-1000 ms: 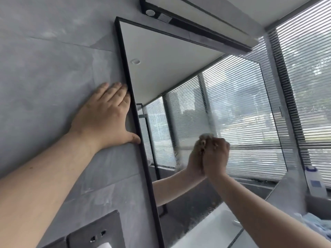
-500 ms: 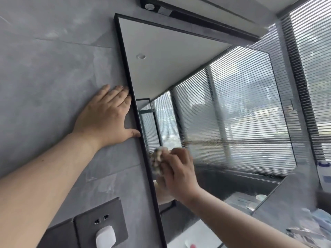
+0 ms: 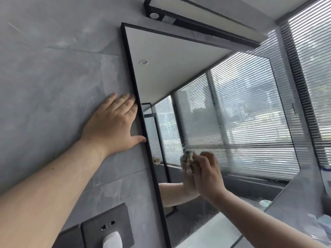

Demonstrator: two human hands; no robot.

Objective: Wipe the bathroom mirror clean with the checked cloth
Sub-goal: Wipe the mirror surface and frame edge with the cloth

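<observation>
The black-framed bathroom mirror (image 3: 206,83) hangs on the grey tiled wall and reflects window blinds and the ceiling. My right hand (image 3: 206,173) grips the bunched checked cloth (image 3: 187,162) and presses it against the lower middle of the glass. A hazy horizontal streak runs across the glass just above the cloth. My left hand (image 3: 112,124) lies flat on the wall, fingers straight, with fingertips and thumb touching the mirror's left frame edge.
A dark light bar (image 3: 197,18) is mounted above the mirror. A grey wall socket (image 3: 107,228) with a white plug (image 3: 111,239) sits at the lower left. Window blinds (image 3: 315,65) fill the right side, and a white bottle (image 3: 326,178) stands at the right edge.
My right hand swept the cloth leftward to the mirror's left edge, then back to the right toward the lower middle. My left hand has stayed flat on the wall.
</observation>
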